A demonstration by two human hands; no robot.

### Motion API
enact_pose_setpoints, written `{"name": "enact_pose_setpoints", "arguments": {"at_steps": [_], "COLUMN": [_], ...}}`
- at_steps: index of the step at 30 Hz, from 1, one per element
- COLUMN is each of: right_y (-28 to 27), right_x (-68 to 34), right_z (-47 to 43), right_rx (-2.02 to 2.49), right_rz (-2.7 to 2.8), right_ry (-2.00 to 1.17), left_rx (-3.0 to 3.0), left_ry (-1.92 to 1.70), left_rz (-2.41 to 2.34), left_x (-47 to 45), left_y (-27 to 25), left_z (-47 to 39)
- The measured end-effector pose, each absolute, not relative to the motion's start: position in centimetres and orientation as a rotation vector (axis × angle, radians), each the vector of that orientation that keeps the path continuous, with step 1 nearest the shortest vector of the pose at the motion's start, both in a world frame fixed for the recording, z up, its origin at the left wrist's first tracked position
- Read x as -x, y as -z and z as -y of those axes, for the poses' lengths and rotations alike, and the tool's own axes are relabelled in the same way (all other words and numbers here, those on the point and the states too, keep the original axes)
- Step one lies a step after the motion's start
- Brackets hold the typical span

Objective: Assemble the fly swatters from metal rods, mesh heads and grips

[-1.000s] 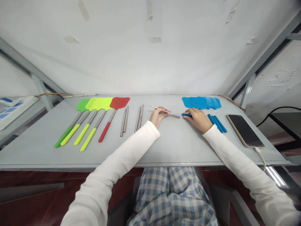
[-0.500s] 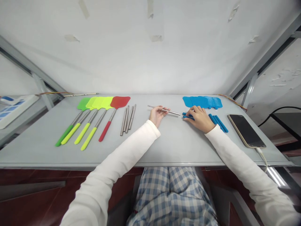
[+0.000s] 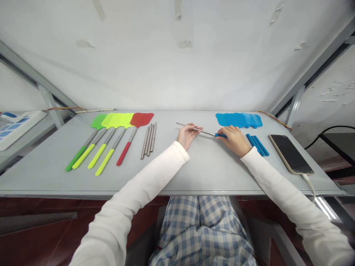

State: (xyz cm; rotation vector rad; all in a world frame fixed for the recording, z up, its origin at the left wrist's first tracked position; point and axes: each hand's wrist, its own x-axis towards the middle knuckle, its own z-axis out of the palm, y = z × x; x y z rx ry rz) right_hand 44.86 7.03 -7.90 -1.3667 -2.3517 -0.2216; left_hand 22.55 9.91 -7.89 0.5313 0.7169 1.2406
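Note:
My left hand (image 3: pixel 187 136) is closed around a thin metal rod (image 3: pixel 205 132), which slants down to the right above the table. The rod's right end meets a blue handle sleeve (image 3: pixel 220 135); how far it goes in I cannot tell. My right hand (image 3: pixel 234 140) grips that sleeve, and its fingers hide part of it. To the right of this hand lie several blue handle sleeves (image 3: pixel 256 144). Behind it are overlapping blue fly swatter heads (image 3: pixel 235 119). Left of my left hand, several loose metal rods (image 3: pixel 149 140) lie side by side.
Fly swatters with green, yellow and red heads lie at the left, among them a red one (image 3: pixel 142 119). A phone (image 3: pixel 290 153) with a white cable (image 3: pixel 309 183) lies on the table (image 3: pixel 194 173) at the right. A wall (image 3: pixel 177 81) stands behind.
The rod's end and the blue sleeve were apart and now meet. The loose rods at the left have shifted closer together.

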Motion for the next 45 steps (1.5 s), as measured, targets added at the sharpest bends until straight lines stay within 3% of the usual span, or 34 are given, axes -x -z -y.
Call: {"name": "enact_pose_setpoints", "arguments": {"at_steps": [6,13,22,37,45], "right_y": [7.7,7.9,7.8,9.5,10.6], "right_x": [-44.6,-44.4,-44.1,-45.4,-48.7], "right_z": [-6.9,-6.6,-6.4,-7.4,-8.2], "right_rx": [1.360,1.247,1.221,1.531,1.806], "right_rz": [2.266,2.199,2.184,2.256,1.808], "right_ry": [0.230,0.188,0.155,0.279,0.502], "left_rx": [-0.659,-1.173,-1.245,-0.572,-0.501], "left_ry": [-1.215,-0.812,-0.746,-1.152,-1.159], "left_rz": [-0.645,-0.637,-0.640,-0.823,-0.795], "left_x": [-22.6,-23.0,-23.2,-23.3,-23.2], "left_y": [7.8,8.2,8.4,7.5,7.6], "left_z": [-9.8,-9.0,-9.1,-9.4,-9.5]}}
